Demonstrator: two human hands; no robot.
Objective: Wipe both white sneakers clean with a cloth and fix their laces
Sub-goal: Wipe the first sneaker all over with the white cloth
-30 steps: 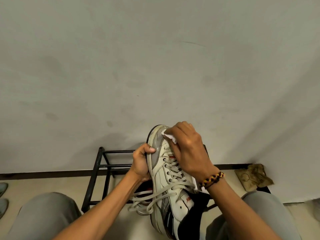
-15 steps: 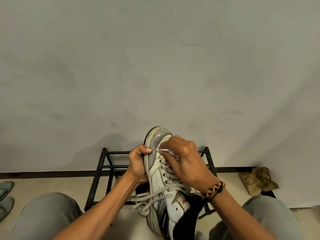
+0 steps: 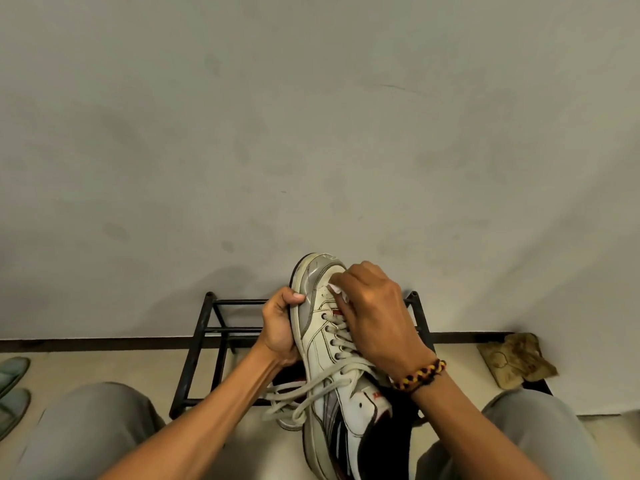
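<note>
At the far left, two green slippers point(image 3: 12, 386) lie on the pale floor point(image 3: 104, 367) by the wall. My left hand point(image 3: 278, 327) grips the white sneaker point(image 3: 320, 327) along its sole edge near the toe, thumb curled over onto the upper, holding it toe-up in front of the black metal shoe rack point(image 3: 201, 344). The sneaker's loose laces point(image 3: 294, 393) hang out to the left below my wrist. My right hand point(image 3: 375, 313) lies over the front of the sneaker, fingers curled round a small white cloth point(image 3: 337, 291) and pressing it against the toe area. A braided bracelet point(image 3: 420, 374) circles that wrist. Further right, a crumpled brown rag point(image 3: 517, 360) sits against the wall.
</note>
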